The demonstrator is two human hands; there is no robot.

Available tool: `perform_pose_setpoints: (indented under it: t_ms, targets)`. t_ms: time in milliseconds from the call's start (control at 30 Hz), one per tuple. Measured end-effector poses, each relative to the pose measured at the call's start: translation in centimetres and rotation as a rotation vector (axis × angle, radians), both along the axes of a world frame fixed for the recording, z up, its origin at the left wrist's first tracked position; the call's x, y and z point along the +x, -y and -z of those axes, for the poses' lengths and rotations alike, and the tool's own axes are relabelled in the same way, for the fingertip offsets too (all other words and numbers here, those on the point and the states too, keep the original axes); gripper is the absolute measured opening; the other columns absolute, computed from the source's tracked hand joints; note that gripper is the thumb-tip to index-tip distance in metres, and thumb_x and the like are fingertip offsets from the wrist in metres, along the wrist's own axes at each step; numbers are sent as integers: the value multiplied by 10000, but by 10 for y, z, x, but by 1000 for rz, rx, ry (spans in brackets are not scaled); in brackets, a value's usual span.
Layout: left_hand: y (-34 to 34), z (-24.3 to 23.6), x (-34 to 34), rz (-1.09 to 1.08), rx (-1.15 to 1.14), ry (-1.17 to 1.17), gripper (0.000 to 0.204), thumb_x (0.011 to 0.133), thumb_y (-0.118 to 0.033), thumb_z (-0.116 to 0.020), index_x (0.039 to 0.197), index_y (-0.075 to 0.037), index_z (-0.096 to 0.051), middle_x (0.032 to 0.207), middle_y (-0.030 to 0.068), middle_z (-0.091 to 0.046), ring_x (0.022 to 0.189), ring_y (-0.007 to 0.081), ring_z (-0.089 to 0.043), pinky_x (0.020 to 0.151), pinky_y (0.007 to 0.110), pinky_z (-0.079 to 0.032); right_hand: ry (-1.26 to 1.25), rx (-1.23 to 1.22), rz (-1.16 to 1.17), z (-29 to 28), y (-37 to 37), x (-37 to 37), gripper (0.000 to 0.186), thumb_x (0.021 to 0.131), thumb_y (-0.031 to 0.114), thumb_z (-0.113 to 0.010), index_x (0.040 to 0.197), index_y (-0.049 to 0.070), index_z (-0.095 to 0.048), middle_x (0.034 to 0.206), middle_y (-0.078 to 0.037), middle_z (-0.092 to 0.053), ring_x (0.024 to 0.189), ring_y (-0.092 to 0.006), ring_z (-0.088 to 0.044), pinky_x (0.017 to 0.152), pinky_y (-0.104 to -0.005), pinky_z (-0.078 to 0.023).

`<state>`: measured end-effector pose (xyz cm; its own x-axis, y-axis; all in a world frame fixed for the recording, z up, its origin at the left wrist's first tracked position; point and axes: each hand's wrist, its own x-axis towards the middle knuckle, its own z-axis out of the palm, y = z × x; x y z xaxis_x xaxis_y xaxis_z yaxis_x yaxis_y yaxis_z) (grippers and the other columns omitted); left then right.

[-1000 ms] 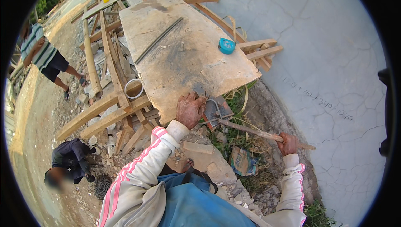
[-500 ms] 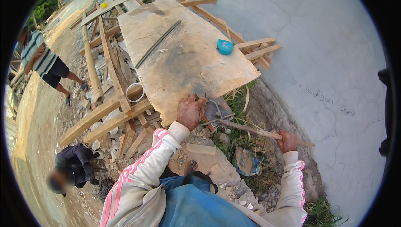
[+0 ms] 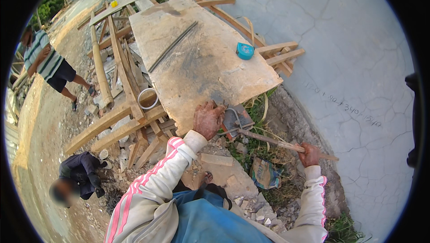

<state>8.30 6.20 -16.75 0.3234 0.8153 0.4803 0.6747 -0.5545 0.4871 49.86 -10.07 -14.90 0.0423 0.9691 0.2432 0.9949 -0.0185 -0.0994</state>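
At the near edge of the worn board (image 3: pixel 201 59), my left hand (image 3: pixel 208 120) is closed, its fingers curled around a thin bent metal rod (image 3: pixel 234 114). The rod curves out past the board's edge, and part of it is hidden under the fingers. Farther right and off the board, my right hand (image 3: pixel 309 154) grips a long wooden-looking bar (image 3: pixel 277 142). The bar's far end meets the bent rod beside a flat grey and red piece (image 3: pixel 238 120). On the board lie straight dark metal rods (image 3: pixel 173 46) and a teal tape measure (image 3: pixel 245 51).
Lumber (image 3: pixel 121 64) and rubble lie left of the board, with a white ring-shaped rim (image 3: pixel 148 99) among them. A grey wall (image 3: pixel 358 64) borders the right. A crumpled bag (image 3: pixel 265 172) lies below the bar. One person (image 3: pixel 49 61) stands left; another (image 3: pixel 80 176) bends down nearer.
My right hand has shifted slightly nearer with the bar, which slants a little more. My left hand keeps its place at the board's edge. The whole view has moved slightly.
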Motion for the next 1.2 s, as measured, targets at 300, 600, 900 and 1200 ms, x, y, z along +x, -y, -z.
perform_pose_setpoints:
  t_ms: [300, 600, 900, 1200]
  targets:
    - [0, -1, 0, 0, -45, -42, 262, 828, -153, -654, 1073, -123, -743, 930, 140, -638, 882, 332, -625, 800, 458, -449, 86, -335, 249, -16, 16, 60, 456, 809, 525, -723, 694, 84, -706, 670, -224, -638, 697, -458, -639, 652, -542, -499]
    - [-3, -1, -3, 17, -21, -36, 254, 818, -137, -662, 1058, -114, -743, 950, 147, -652, 925, 338, -621, 828, 456, -463, 140, -90, 487, 18, 108, 4, 454, 897, 477, -642, 681, 85, -717, 639, -224, -630, 646, -456, -638, 623, -543, -502]
    - [-3, 1, -3, 27, -30, -41, 270, 818, -154, -660, 1073, -112, -737, 972, 138, -646, 969, 332, -619, 857, 467, -468, -2, -207, 967, 0, 223, -239, 339, 883, 405, -693, 783, 84, -742, 663, -228, -648, 655, -446, -653, 625, -538, -507]
    - [-7, 5, -2, 46, -54, -50, 249, 826, -194, -671, 1060, -125, -723, 1014, 137, -636, 997, 331, -613, 866, 478, -456, -580, -461, 581, -25, 230, -170, 674, 873, 656, -644, 889, -15, -712, 612, -110, -573, 585, -204, -561, 564, -409, -440]
